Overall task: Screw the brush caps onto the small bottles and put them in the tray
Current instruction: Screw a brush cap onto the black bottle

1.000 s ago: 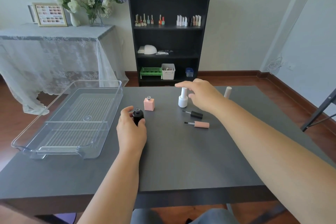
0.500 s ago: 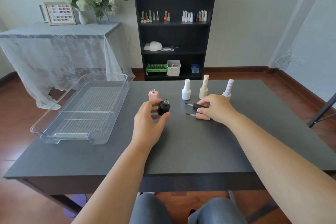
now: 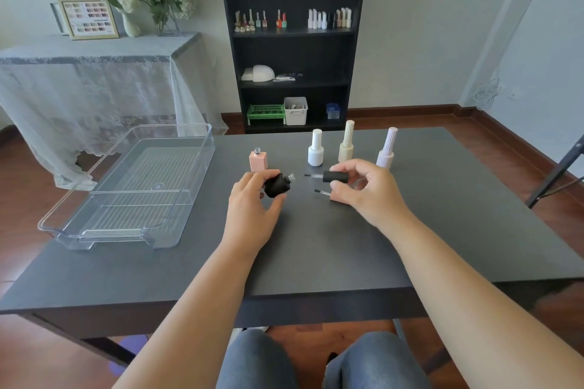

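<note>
Lifted since half a second ago, the black brush cap (image 3: 335, 176) is now clear of the tabletop (image 3: 316, 256), pinched in the right hand (image 3: 363, 191), brush pointing left toward the open neck of the black bottle (image 3: 278, 185). The left hand (image 3: 252, 208) has a clenched grip on that bottle, tilted right, at frame centre. A pink brush cap (image 3: 325, 194) lies under the right hand; its pink bottle (image 3: 258, 160) stands open just above the left hand. Three capped bottles stand in a row above the right hand. The clear tray (image 3: 126, 186) at left holds nothing yet. Likely risks: the thin bristles could catch the neck rim and splay, or a tilted cap could cross-thread; the right forearm could also nudge the lilac bottle (image 3: 386, 148).
</note>
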`<state>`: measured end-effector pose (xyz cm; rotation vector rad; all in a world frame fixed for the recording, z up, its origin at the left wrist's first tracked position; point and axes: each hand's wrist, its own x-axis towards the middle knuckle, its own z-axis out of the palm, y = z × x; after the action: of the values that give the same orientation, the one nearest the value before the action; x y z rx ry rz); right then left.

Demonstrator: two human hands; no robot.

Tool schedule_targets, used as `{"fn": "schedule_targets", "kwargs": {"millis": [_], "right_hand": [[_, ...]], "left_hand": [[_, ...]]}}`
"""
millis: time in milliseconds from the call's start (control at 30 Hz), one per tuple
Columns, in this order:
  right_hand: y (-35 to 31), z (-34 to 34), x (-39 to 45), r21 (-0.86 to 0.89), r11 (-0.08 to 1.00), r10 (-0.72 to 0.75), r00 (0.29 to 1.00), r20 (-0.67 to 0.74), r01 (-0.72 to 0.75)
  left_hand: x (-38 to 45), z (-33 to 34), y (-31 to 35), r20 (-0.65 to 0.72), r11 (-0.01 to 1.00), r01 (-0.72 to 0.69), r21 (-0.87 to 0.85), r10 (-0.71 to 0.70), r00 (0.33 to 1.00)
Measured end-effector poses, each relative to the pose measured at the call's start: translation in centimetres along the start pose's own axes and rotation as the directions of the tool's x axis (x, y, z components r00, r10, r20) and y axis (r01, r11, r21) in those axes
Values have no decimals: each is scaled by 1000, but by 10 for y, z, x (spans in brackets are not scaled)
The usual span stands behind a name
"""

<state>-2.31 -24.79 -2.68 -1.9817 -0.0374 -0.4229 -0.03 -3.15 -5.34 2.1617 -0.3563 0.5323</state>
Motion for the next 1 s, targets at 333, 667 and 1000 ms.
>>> {"fn": "schedule_targets", "kwargs": {"millis": [333, 667, 1000], "right_hand": [[9, 13, -9, 16, 999, 27, 999, 24, -27], [12, 13, -8, 61, 997, 38, 999, 36, -40], [9, 15, -11, 68, 997, 30, 996, 81, -36]], "left_hand": [[1, 0, 0, 71, 999, -42, 24, 40, 997], [0, -1, 0, 79, 998, -58, 7, 57, 995], [0, 1, 1, 110, 992, -121, 23, 118, 987]]}}
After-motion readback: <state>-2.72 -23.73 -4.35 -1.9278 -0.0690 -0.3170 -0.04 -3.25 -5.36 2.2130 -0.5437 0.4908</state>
